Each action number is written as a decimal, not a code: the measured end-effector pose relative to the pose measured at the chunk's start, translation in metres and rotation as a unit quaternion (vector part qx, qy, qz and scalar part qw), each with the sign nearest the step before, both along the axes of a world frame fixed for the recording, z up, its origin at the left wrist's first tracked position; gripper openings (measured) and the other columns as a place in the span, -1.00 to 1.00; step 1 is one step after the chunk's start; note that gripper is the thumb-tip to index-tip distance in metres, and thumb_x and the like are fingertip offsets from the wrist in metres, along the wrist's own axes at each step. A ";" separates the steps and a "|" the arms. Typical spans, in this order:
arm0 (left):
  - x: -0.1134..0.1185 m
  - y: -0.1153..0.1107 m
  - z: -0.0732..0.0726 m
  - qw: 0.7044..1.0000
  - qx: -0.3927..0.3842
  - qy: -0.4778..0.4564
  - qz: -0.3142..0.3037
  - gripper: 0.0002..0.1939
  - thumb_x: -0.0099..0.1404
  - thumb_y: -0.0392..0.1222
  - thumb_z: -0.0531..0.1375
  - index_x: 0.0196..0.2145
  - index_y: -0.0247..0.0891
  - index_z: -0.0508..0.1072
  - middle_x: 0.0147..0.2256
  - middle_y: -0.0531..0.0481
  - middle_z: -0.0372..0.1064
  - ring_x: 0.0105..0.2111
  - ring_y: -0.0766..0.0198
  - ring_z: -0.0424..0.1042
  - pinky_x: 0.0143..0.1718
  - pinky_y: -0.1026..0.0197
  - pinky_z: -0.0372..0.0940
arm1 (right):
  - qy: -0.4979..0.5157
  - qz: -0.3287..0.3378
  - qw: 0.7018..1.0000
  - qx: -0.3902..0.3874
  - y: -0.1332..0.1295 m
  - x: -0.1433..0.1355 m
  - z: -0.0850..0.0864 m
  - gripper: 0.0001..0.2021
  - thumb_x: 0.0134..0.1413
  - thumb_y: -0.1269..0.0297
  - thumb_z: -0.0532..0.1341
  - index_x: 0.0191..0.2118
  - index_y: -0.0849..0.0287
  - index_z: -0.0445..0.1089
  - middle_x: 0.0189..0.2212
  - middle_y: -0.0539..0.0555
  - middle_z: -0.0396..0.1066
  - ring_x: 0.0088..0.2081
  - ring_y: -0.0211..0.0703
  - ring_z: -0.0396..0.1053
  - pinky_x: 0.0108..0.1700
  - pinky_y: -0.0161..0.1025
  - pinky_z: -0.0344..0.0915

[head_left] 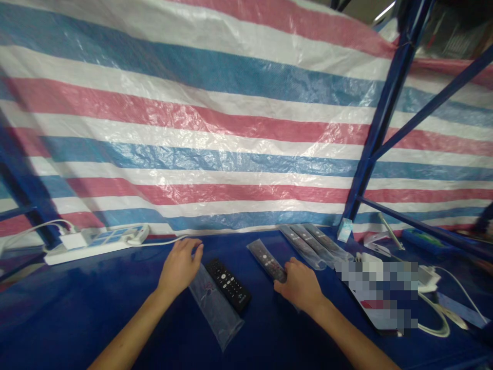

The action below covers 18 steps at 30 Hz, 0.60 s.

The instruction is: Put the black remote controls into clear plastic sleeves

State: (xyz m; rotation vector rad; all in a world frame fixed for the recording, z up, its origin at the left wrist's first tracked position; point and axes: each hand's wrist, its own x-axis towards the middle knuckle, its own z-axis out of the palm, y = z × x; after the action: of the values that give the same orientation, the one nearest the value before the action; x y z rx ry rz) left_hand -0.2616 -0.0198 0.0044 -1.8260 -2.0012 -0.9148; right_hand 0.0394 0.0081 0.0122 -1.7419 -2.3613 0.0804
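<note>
A black remote control point(229, 285) lies bare on the blue table. Along its left side is a clear plastic sleeve point(216, 308), flat, with its upper end by my left hand point(181, 268). The fingers of that hand are loosely bent and apart from the thumb, with nothing visible between them. My right hand point(300, 283) is closed around the lower end of a second remote control point(265, 257), which is in clear plastic. Several more bagged remote controls point(304, 243) lie side by side farther back on the right.
A white power strip point(103, 239) with plugs and a cable stands at the back left. On the right are a small box point(344, 229), a stand point(379, 241), a partly blurred tablet-like device point(379, 308) and white cables point(439, 321). Blue metal posts point(370, 154) and a striped sheet point(231, 118) border the table.
</note>
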 end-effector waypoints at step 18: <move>0.083 0.101 0.005 0.923 -0.362 -0.016 -0.129 -0.75 0.33 -0.08 0.17 -0.16 -0.33 0.44 -0.16 -0.04 0.42 -0.21 0.20 0.43 -0.18 0.07 0.39 | 0.280 0.078 0.950 0.114 -0.015 0.058 -0.046 -0.76 0.21 0.18 0.09 -0.43 0.12 0.37 -0.47 0.01 0.35 -0.47 -0.22 0.32 -0.38 -0.28 0.20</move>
State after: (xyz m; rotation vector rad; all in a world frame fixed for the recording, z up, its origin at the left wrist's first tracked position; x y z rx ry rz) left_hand -0.1782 0.0817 0.0094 -2.5040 -2.3534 -0.2419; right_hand 0.0972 -0.0071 -0.0333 -1.2189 -1.9858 0.2759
